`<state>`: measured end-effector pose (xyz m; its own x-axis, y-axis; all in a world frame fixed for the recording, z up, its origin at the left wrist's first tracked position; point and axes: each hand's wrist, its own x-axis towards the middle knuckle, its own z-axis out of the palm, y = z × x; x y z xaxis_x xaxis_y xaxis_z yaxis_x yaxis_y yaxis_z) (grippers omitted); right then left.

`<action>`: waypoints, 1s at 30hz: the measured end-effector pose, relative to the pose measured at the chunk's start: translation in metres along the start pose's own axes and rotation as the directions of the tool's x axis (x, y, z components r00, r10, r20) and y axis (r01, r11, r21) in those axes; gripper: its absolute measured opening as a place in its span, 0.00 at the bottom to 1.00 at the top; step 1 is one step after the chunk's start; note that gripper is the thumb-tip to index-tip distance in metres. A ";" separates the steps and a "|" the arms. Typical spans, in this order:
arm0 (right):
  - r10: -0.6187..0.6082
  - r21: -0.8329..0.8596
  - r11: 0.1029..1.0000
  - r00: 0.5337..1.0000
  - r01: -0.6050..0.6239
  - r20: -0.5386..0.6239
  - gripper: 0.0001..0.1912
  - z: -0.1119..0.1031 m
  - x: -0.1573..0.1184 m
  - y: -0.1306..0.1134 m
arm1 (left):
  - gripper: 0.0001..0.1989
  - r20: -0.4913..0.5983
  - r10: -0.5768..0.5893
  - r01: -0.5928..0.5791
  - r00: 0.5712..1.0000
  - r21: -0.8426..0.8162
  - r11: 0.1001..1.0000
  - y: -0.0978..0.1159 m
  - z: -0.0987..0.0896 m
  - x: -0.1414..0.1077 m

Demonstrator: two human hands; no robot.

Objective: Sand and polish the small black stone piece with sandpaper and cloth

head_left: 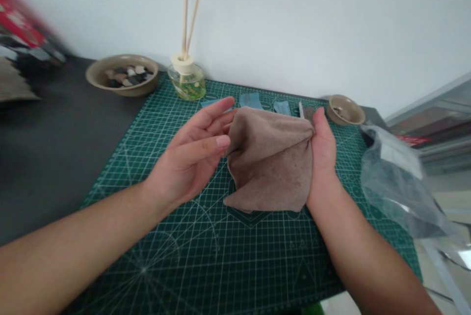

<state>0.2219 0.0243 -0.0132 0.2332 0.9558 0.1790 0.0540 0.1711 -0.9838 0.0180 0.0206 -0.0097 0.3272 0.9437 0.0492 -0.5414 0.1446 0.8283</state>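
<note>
I have the soft taupe cloth [268, 163] lying bunched in the middle of the green cutting mat [147, 266]; it looks light and limp, likely to sag rather than hold a shape, so its gathered edge or pointed lower corner seems the best place to take hold. My left grip [189, 155] stands wide open, fingers spread, just beside the cloth and holding nothing. My right grip [323, 155] presses upright against the cloth's right edge, though I cannot tell whether it is pinching the fabric.
</note>
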 end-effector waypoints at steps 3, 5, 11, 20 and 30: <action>0.007 -0.017 1.000 1.000 -0.006 0.027 0.39 -0.001 0.000 0.004 | 0.24 0.017 -0.012 0.012 1.000 -0.017 1.000 0.000 0.001 -0.001; 0.023 -0.022 0.999 0.999 -0.022 0.023 0.38 -0.002 0.001 0.006 | 0.24 0.028 -0.025 0.026 0.999 -0.034 0.999 0.000 0.001 -0.002; 0.007 -0.044 0.999 1.000 -0.005 0.027 0.35 -0.002 0.003 0.003 | 0.23 0.043 -0.012 0.013 0.999 -0.022 1.000 -0.002 0.000 -0.004; 0.023 -0.038 0.999 0.999 -0.025 -0.045 0.40 0.003 -0.002 -0.001 | 0.23 0.062 -0.004 0.003 0.998 0.007 1.000 -0.002 0.000 -0.005; 0.029 -0.161 0.987 0.999 -0.022 0.043 0.40 0.009 -0.009 -0.009 | 0.24 0.073 0.025 -0.035 0.997 0.140 0.989 -0.010 -0.005 -0.001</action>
<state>0.2109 0.0160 -0.0056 0.1926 0.9698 0.1499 0.2043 0.1098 -0.9727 0.0187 0.0197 -0.0209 0.3693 0.9228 0.1102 -0.4383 0.0684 0.8962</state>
